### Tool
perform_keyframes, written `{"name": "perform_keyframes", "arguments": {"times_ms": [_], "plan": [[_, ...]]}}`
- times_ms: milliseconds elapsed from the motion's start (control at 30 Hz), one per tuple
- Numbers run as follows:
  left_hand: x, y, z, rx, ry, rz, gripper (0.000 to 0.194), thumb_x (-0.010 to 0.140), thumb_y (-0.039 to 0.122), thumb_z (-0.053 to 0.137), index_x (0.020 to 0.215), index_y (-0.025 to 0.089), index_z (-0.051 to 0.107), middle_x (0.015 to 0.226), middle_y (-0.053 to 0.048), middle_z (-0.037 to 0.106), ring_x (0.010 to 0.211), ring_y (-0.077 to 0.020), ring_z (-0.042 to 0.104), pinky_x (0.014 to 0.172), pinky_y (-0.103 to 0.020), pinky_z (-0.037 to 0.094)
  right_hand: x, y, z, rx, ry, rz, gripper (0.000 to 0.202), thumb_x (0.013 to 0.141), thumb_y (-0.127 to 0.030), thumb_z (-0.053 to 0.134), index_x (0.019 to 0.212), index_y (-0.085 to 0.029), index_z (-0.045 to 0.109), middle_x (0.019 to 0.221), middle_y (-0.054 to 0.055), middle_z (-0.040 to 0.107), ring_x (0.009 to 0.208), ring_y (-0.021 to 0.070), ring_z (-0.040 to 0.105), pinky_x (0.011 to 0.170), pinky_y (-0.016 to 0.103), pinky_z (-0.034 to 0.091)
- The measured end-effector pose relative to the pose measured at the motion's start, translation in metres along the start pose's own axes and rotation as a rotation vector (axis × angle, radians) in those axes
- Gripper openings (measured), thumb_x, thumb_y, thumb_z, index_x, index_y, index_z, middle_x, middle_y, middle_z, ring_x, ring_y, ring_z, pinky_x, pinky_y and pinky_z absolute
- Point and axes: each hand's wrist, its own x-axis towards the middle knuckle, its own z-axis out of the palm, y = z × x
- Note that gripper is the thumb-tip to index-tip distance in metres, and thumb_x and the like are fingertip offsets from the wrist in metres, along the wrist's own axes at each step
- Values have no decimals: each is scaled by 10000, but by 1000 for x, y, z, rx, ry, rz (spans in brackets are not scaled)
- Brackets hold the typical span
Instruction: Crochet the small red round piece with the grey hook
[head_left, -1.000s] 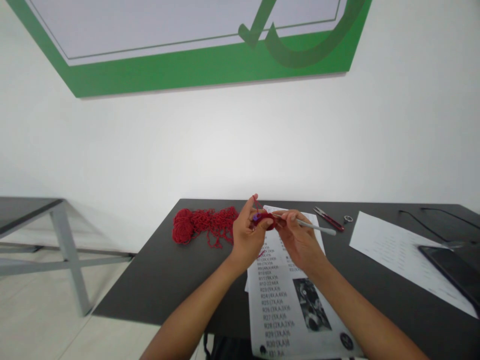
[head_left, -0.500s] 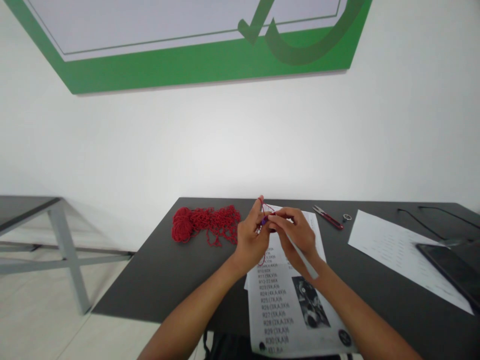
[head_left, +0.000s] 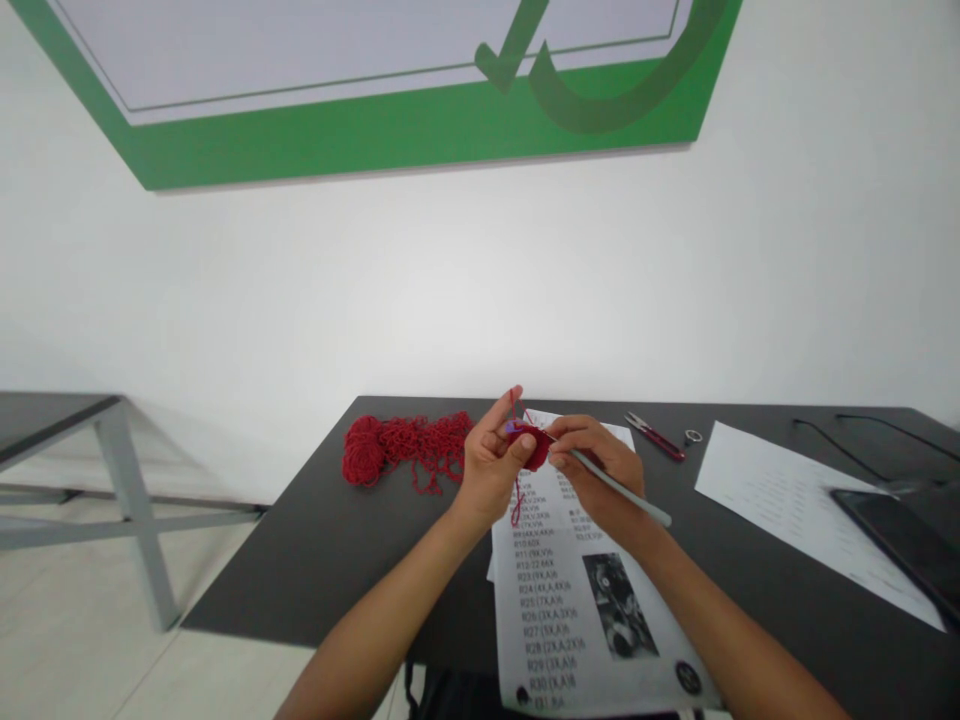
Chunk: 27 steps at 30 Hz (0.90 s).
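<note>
Right hand (head_left: 604, 465): fingers narrowed around slim grey-handled hook (head_left: 624, 489); probably stiff, light; best gripped along handle.
Left hand (head_left: 487, 465): pinching small red crocheted-yarn piece (head_left: 536, 455) above white printed sheet (head_left: 547, 565); probably soft, stretchy; best held at edge.

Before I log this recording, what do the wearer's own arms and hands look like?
The left hand and right hand are ungloved. The left forearm and right forearm are sleeveless as far as the frame shows. No watch, bracelet or marking is visible; rings are too small to rule out.
</note>
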Motion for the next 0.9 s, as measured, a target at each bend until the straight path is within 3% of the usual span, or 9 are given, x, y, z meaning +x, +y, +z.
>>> {"name": "perform_keyframes", "arguments": {"times_ms": [400,533,733,900], "plan": [[2,6,-2,-103,-79,16,819,698,403,904,1407,152,580,656,55,550,529,-47,450,513,-182,348,-6,-7,1,220,-21,182,233,901,-480,690,852,-255,655,1123,65,800,1056,261,757,918,426,599],[-1,14,1,-191,-103,-75,755,713,440,889,1360,159,620,613,55,562,479,-43,434,475,-181,337,-8,-8,4,302,-20,214,235,898,-481,697,869,-253,645,1140,74,797,1060,273,762,935,453,603],[-1,20,2,-323,-122,-232,732,631,449,933,1261,179,677,727,6,655,493,-43,434,418,-160,321,-10,-4,11,485,-23,255,249,887,-489,709,863,-253,634,1143,88,795,958,279,785,856,485,635],[0,14,1,-302,-144,-223,703,679,476,899,1264,154,679,624,39,560,488,-42,404,408,-145,302,-4,-6,14,600,18,323,319,882,-550,685,813,-251,599,1007,64,811,812,225,761,806,452,640]]}}
